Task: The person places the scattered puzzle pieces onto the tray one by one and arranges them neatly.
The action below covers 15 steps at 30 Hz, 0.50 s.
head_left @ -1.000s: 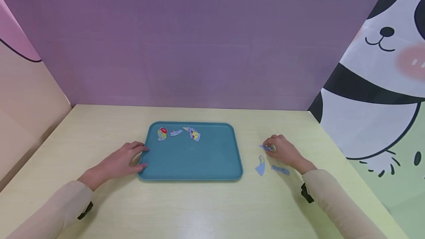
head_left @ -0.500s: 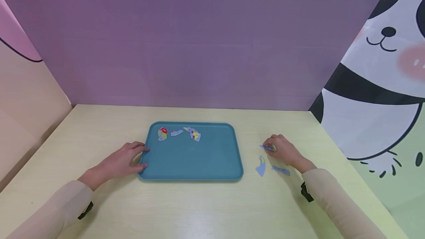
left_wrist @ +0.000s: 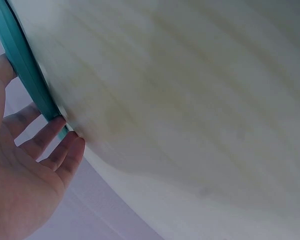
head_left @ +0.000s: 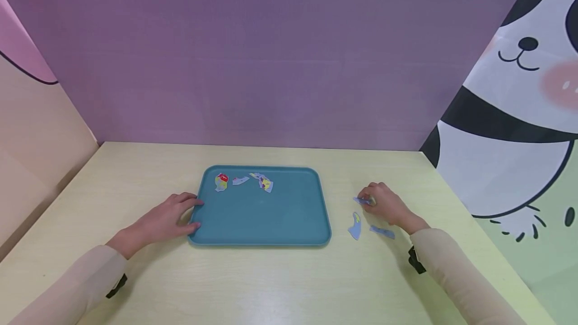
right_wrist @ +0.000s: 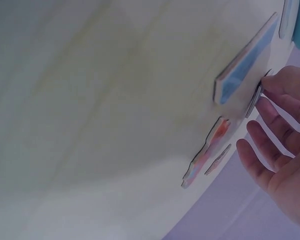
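Note:
In the head view my left hand (head_left: 169,218) rests on the left rim of a teal tray (head_left: 289,219), its thumb and index fingertip over the edge. The left wrist view shows its fingers touching the tray's rim (left_wrist: 27,65). On the table to the right of the tray, my right hand (head_left: 386,207) pinches a flat blue puzzle piece (head_left: 359,200) between thumb and finger. That piece (right_wrist: 257,95) appears almost edge-on in the right wrist view. A curved blue puzzle piece (head_left: 355,226) and a longer one (head_left: 382,231) lie near this hand.
Along the tray's far side lie a red-and-yellow puzzle piece (head_left: 221,182), a small narrow piece (head_left: 240,180) and a larger patterned one (head_left: 263,182). In the right wrist view an orange-tinted piece (right_wrist: 206,152) lies by a smaller piece (right_wrist: 218,160). A purple wall (head_left: 266,64) stands behind the table.

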Each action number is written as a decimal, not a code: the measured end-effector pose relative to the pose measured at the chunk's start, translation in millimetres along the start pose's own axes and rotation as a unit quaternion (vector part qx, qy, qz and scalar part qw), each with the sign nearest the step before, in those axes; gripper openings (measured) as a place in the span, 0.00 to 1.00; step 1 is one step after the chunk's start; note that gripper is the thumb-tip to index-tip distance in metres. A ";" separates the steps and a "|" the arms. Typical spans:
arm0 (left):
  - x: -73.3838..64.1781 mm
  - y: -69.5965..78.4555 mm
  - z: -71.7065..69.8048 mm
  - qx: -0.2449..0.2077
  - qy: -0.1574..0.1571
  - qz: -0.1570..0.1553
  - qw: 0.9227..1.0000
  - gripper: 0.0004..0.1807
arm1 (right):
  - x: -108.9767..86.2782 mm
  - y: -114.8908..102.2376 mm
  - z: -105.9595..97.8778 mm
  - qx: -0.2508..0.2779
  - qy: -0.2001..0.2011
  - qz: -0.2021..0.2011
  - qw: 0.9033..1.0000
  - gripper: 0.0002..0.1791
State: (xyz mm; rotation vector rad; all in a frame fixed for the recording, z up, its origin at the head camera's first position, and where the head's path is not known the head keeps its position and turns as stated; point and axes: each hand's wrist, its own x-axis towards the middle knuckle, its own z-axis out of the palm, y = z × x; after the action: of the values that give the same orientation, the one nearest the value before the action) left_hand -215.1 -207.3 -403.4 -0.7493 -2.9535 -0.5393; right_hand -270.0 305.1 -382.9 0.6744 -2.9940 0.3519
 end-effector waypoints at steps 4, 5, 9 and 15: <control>-0.1 0.4 -0.1 0.003 0.001 0.001 1.000 0.27 | 0.2 -1.1 -1.5 -0.001 0.001 0.006 1.000 0.10; -0.1 0.6 -0.2 0.004 0.003 0.002 1.000 0.26 | 0.5 -1.5 -2.1 0.000 0.001 0.005 1.000 0.10; -0.3 1.2 -0.7 0.005 0.007 0.009 1.000 0.26 | 2.4 -2.4 -3.9 -0.001 0.003 0.003 1.000 0.10; -0.5 0.8 -0.3 0.003 0.008 0.009 1.000 0.26 | 7.5 -4.5 -4.8 -0.002 0.008 -0.002 1.000 0.10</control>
State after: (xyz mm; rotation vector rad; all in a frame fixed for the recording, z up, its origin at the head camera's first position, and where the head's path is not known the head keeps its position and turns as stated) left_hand -214.4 -207.0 -402.9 -0.7674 -2.9282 -0.5314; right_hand -274.9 299.1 -376.5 0.6750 -2.9776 0.3504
